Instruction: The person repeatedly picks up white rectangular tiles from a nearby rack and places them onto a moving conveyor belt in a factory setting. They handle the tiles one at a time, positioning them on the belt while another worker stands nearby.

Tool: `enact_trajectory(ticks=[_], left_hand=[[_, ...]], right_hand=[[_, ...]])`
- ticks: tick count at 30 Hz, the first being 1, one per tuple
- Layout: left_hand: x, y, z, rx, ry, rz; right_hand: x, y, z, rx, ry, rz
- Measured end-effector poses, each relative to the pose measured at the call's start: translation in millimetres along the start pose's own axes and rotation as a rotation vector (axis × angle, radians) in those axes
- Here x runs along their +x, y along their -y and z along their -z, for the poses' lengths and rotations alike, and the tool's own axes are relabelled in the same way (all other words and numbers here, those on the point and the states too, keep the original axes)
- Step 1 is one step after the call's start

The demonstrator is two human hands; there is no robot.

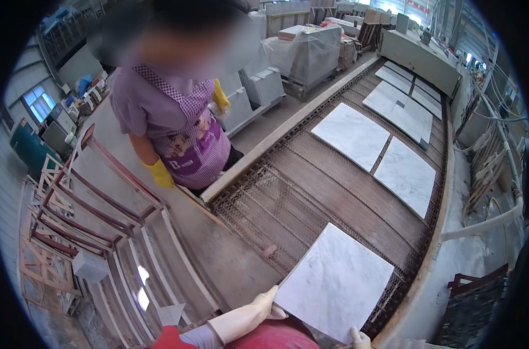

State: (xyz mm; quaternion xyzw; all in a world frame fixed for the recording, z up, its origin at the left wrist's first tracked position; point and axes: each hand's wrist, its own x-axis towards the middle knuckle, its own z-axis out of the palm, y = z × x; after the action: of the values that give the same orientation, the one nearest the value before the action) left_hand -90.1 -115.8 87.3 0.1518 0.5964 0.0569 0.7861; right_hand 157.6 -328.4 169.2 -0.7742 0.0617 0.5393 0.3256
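Observation:
A square white marble tile [337, 279] with grey veins lies tilted across the near end of the mesh conveyor [264, 203]. My left hand [263, 307], in a cream rubber glove, grips the tile's left corner. At the tile's near right corner, my right hand [360, 337] in a matching glove holds the edge; only its thumb and part of the fingers show above the lower rim. The tile's far part is over the mesh. How much of its underside rests on the conveyor is hidden.
More marble tiles [354, 136] lie farther up the conveyor, toward a big pale machine [418, 55]. A co-worker in a purple apron [189, 136] and yellow gloves stands on the left side. Near left is a red metal rack [95, 200]; pipes [491, 218] run along the right.

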Motion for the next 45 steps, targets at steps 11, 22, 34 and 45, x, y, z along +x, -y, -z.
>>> enact_trajectory(ticks=[11,22,34,45], left_hand=[[-33.5,-43.3,0.7,0.139,0.281,-0.247],[-30.0,-153.1,7.3,-0.203,0.057,-0.629],[48.9,-274.0,-5.3,-0.714,0.196,-0.593],[26.0,-287.9,-46.6,-0.472,0.031,-0.615]], right_hand=[[37.7,-38.9,-13.6,0.467,0.099,0.525],[47.9,96.1,-91.0,0.625,0.317,0.481],[148.6,216.7,-213.9,0.71,0.509,0.534],[119.7,203.4,-223.7,0.384,0.292,0.687]])
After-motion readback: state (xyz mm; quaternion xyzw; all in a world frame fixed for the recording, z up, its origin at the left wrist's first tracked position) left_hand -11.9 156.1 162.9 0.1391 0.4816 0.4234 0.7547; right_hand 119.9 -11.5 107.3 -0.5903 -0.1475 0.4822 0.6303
